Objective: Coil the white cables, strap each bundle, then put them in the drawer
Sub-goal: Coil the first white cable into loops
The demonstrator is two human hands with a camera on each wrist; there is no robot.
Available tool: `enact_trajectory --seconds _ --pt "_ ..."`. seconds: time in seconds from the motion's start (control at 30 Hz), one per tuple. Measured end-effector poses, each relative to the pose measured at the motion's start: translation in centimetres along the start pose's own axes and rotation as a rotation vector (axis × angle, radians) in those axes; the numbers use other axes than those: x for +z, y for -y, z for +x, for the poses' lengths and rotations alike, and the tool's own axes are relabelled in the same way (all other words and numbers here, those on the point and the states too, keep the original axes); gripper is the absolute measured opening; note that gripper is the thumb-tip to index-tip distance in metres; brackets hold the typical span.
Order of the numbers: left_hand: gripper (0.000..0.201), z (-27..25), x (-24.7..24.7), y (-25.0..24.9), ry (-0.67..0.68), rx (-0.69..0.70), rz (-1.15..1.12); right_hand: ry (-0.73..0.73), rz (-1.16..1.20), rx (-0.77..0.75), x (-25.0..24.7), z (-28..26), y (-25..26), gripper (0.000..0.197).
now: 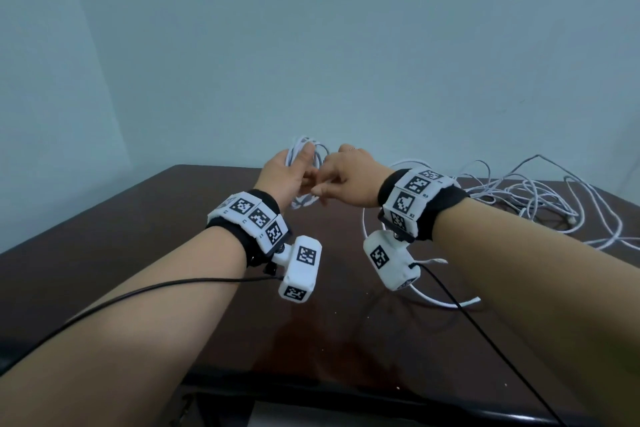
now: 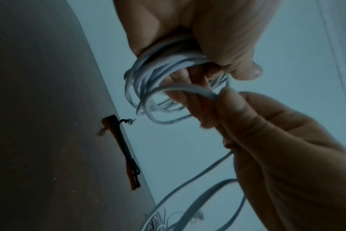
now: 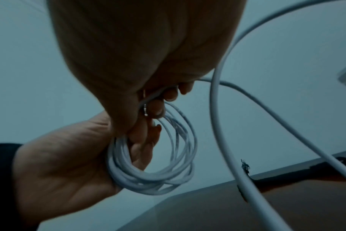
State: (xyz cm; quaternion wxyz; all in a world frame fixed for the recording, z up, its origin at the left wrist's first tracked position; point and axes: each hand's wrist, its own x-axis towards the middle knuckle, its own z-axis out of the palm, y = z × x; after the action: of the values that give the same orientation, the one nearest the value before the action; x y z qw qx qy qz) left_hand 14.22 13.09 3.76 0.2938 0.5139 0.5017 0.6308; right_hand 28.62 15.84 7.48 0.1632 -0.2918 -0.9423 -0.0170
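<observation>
My left hand [image 1: 298, 173] grips a coil of white cable [image 1: 307, 146] held up above the dark table [image 1: 138, 236]. In the left wrist view the coil [image 2: 146, 81] has several loops clamped between thumb and fingers. My right hand [image 1: 327, 184] meets it from the right and pinches the free strand [image 2: 207, 93] beside the loops. The rest of that cable [image 3: 217, 109] trails from the right hand down to the table [image 1: 440, 303]. A dark strap [image 2: 124, 150] with a frayed end lies at the table's far edge.
A tangled pile of loose white cables [image 1: 526, 194] covers the table's right back part. Black camera leads [image 1: 145, 289] hang from both wrists. A plain pale wall [image 1: 311, 45] rises behind the table. No drawer is in view.
</observation>
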Motion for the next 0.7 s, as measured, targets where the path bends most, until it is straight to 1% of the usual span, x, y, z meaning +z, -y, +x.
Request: enact_trajectory --seconds 0.03,0.1,0.17,0.23,0.27,0.33,0.37,0.4,0.43,0.47,0.5,0.57,0.6,0.63,0.7 --pt "0.047 -0.1 0.1 0.1 0.017 0.004 0.043 -0.061 0.104 -0.004 0.0 0.0 -0.2 0.019" --pt "0.051 -0.3 0.5 0.2 0.046 0.002 0.061 -0.195 0.245 -0.002 -0.1 0.0 -0.6 0.024" --pt "0.052 -0.5 0.9 0.0 0.088 -0.025 0.04 -0.278 0.263 0.003 -0.2 0.0 -1.0 0.031" --pt "0.054 -0.7 1.3 -0.4 0.159 -0.061 0.041 -0.316 0.298 0.012 -0.1 -0.2 -1.4 0.036" --pt "0.054 -0.7 1.4 -0.5 0.2 -0.092 0.018 -0.322 0.321 0.025 -0.1 -0.3 -1.8 0.041" --pt "0.051 -0.9 1.4 -0.9 0.274 -0.165 -0.061 -0.271 0.33 0.084 0.2 -0.6 -2.7 0.067" --pt "0.048 -1.1 1.4 -1.0 0.309 -0.192 -0.105 -0.217 0.293 0.129 0.4 -0.7 -3.2 0.08" --pt "0.045 -1.2 1.4 -1.1 0.343 -0.213 -0.143 -0.156 0.228 0.174 0.5 -0.8 -3.6 0.089" --pt "0.042 -1.3 1.4 -1.1 0.371 -0.233 -0.172 -0.094 0.176 0.216 0.5 -1.0 -3.8 0.093" --pt "0.039 -1.4 1.4 -1.1 0.393 -0.251 -0.19 -0.037 0.174 0.25 0.5 -1.1 -4.0 0.092" --pt "0.036 -1.4 1.4 -1.0 0.413 -0.268 -0.21 0.002 0.227 0.275 0.4 -1.1 -4.1 0.083" --pt "0.031 -1.5 1.6 -0.8 0.442 -0.281 -0.254 0.041 0.336 0.274 0.5 -1.2 -4.0 0.045" --pt "0.028 -1.6 1.7 -0.7 0.439 -0.273 -0.268 0.03 0.378 0.264 0.5 -1.3 -3.8 0.028" --pt "0.024 -1.5 1.8 -0.6 0.417 -0.255 -0.272 0.002 0.414 0.262 0.6 -1.3 -3.7 0.017" --pt "0.016 -1.2 1.9 -0.2 0.352 -0.218 -0.268 -0.067 0.427 0.276 0.6 -1.2 -3.3 0.01"
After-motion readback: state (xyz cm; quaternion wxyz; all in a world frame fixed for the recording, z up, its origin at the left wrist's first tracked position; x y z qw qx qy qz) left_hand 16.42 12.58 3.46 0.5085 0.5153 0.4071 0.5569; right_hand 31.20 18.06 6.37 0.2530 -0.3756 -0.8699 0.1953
